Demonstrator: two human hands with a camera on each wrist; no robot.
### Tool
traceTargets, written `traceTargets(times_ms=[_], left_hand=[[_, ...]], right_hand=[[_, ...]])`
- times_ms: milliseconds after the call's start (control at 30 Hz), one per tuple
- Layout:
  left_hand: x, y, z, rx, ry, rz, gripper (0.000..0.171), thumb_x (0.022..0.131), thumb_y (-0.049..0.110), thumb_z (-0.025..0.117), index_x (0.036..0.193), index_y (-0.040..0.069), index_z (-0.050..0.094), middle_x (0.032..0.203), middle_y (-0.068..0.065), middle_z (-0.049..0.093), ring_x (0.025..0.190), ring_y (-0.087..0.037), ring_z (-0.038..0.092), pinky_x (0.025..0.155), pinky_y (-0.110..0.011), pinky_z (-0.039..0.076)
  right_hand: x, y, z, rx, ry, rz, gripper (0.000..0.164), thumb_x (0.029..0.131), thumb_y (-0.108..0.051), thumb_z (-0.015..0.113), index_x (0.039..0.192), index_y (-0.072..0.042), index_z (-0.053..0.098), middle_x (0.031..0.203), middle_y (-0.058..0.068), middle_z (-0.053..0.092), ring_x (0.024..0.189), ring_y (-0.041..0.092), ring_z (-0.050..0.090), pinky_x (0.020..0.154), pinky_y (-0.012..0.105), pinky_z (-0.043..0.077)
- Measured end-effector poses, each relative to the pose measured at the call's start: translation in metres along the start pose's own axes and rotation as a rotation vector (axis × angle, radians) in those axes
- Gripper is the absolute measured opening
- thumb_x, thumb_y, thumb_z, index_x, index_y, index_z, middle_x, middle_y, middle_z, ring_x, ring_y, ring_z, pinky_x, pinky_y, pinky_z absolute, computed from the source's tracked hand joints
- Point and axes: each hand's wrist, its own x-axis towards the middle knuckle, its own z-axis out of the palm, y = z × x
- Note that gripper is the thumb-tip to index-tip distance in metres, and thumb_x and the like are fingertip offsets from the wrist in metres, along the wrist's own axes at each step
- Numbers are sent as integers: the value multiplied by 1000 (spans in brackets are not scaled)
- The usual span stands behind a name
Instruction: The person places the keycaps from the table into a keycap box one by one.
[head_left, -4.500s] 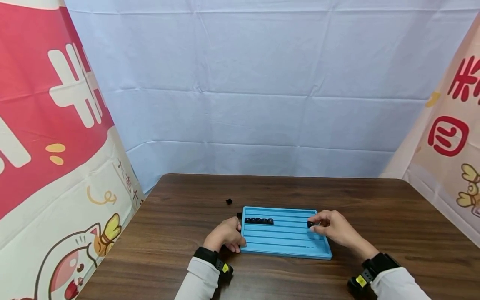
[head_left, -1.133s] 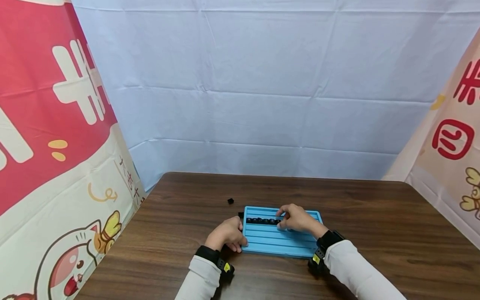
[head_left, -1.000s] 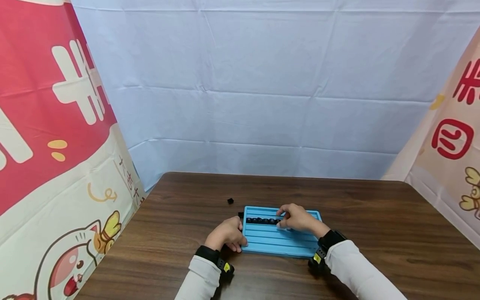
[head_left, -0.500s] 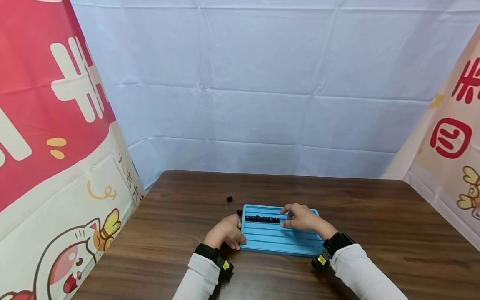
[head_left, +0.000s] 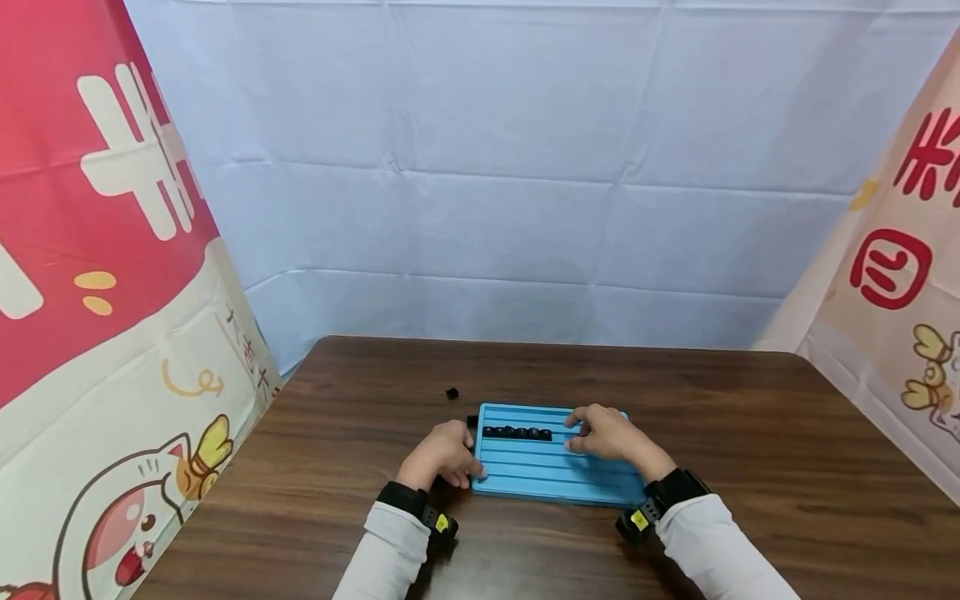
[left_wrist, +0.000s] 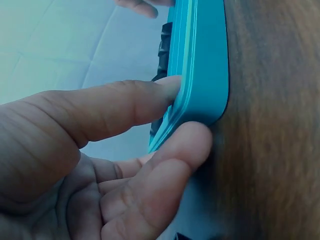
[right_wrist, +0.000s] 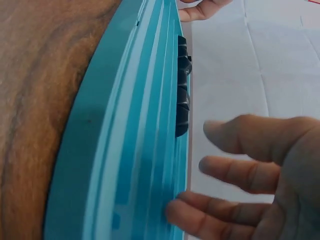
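In the head view, a shallow light-blue ridged tray (head_left: 532,471) lies on the table. My left hand (head_left: 442,454) pinches its near left corner; in the left wrist view the thumb (left_wrist: 167,87) lies over the rim and a finger (left_wrist: 192,142) is against the outer wall. A row of small black blocks resembling keycaps (head_left: 517,433) sits in an upper groove, starting at the tray's left end. To the right of the row, my right hand (head_left: 611,435) hovers over the tray, thumb and fingers apart with nothing between them. The right wrist view shows a gap between the hand and the black row (right_wrist: 183,95).
One loose black block (head_left: 452,393) lies on the brown wooden table (head_left: 375,392) beyond the tray's far left corner. Another black piece (head_left: 472,421) is beside the tray's left edge, partly hidden by the left hand. A pale cloth (head_left: 510,225) hangs behind the table.
The right hand brought a black block from the tray's right side to the row's right end, let go and drew slightly right. The row is one block longer. The left hand kept its hold.
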Motion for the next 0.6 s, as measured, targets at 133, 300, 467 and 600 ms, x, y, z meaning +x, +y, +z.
traceTargets(times_ms=[133,300,467,600], left_hand=[[-2,-1,-9,4,37,64,35,78,6,75,99,-3,50,62,-14,58,49,-22,59,47,-32,51],[-3,-1,-20,44,93,107,34,80,7,73,103,-4,51,60,-12,58,51,-24,60,46,-31,50],[-2,-2,-23,74,106,116,32,80,6,73,102,-2,51,61,-10,58,52,-24,60,47,-31,49],[-3,-4,-23,98,103,146,32,79,6,74,103,-1,52,62,-9,56,51,-22,56,46,-30,45]], right_hand=[[-4,-3,-4,-26,41,80,27,85,-12,68,109,0,62,86,8,58,73,19,55,62,37,46],[-7,-5,-9,-53,45,129,28,85,-13,68,109,1,62,87,7,59,76,21,56,62,38,46],[-11,-5,-8,-77,35,157,28,85,-14,68,109,1,62,88,8,60,76,21,57,62,39,47],[-13,-5,-7,-82,59,159,27,86,-13,67,109,0,62,87,7,59,73,19,56,61,38,46]])
